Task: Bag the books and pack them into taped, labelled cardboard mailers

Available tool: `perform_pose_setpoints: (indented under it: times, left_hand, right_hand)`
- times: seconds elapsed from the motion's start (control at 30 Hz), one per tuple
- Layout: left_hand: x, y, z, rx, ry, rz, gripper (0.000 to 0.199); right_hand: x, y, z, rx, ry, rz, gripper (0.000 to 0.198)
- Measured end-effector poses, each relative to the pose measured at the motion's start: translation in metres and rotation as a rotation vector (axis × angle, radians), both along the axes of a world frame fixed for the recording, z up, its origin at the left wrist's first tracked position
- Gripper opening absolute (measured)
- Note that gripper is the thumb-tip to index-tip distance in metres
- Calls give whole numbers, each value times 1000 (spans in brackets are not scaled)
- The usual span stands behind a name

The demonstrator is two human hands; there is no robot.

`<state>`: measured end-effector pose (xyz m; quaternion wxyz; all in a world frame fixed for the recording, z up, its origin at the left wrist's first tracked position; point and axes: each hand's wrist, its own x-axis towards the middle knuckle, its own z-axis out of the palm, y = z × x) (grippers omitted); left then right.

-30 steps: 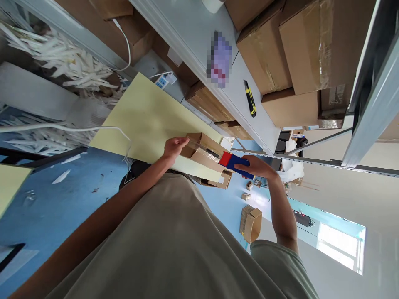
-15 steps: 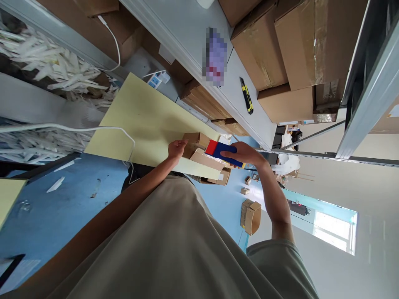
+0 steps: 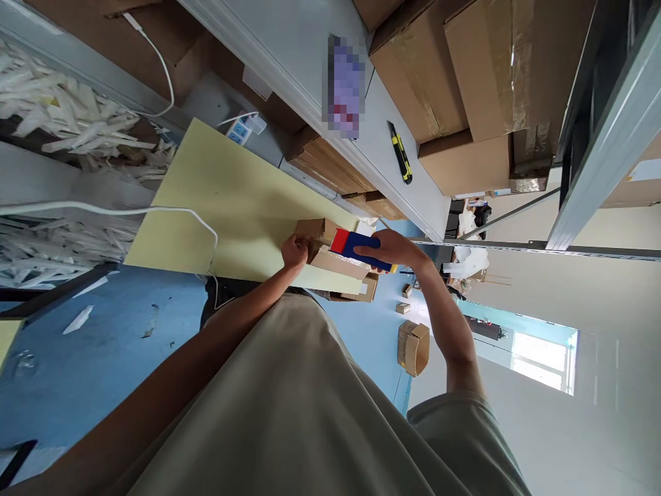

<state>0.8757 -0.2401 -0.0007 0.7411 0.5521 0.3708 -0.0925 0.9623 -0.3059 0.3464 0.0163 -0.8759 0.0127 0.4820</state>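
A small cardboard box [image 3: 341, 263] lies on the pale yellow tabletop [image 3: 227, 186] in front of me. My left hand [image 3: 295, 252] is closed at the box's left end, fingers curled against it; its fingertips are partly hidden. In my right hand [image 3: 388, 249] is a blue tape dispenser [image 3: 365, 249] with a red end, held over the box's top. The red end points toward my left hand, and a narrow brownish strip shows between the two.
A yellow-and-black utility knife [image 3: 400, 153] and a blurred purple item [image 3: 345, 86] lie on the grey shelf [image 3: 294, 48]. Large cartons [image 3: 428, 83] stand behind them. A white cable [image 3: 180, 209] crosses the tabletop's left side. An open carton [image 3: 413, 348] sits on the blue floor.
My left hand has moved right, from beside the box onto its left end. My right hand still grips the tape dispenser over the box. The whole view has shifted slightly.
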Motion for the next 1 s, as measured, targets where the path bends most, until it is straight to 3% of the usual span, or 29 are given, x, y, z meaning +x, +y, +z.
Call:
perform_pose_setpoints:
  times: [0.23,0.33,0.37,0.5,0.57,0.67,0.83,1.0]
  left_hand:
    - [-13,1,-13,68,-18,-89,26]
    - [-14,11,-15,95,-81,-152,9]
    - [-13,15,-14,119,-123,-170,15]
    - [-6,33,1,251,-417,-335,75]
    - [-1,39,11,311,-571,-466,85]
    - [6,43,21,427,-668,-632,74]
    - [12,42,25,606,-584,-760,45]
    - [12,45,23,695,-512,-830,46]
  right_hand:
    - [0,9,1,22,25,39,56]
    - [-1,11,2,-8,19,108,53]
    - [-1,12,3,-27,15,133,52]
    - [-1,14,5,-71,17,194,51]
    - [0,13,5,-76,17,218,50]
    - [1,10,3,-72,1,287,50]
    - [4,-6,-3,-95,-34,408,54]
    - [11,-39,-8,-112,-40,409,58]
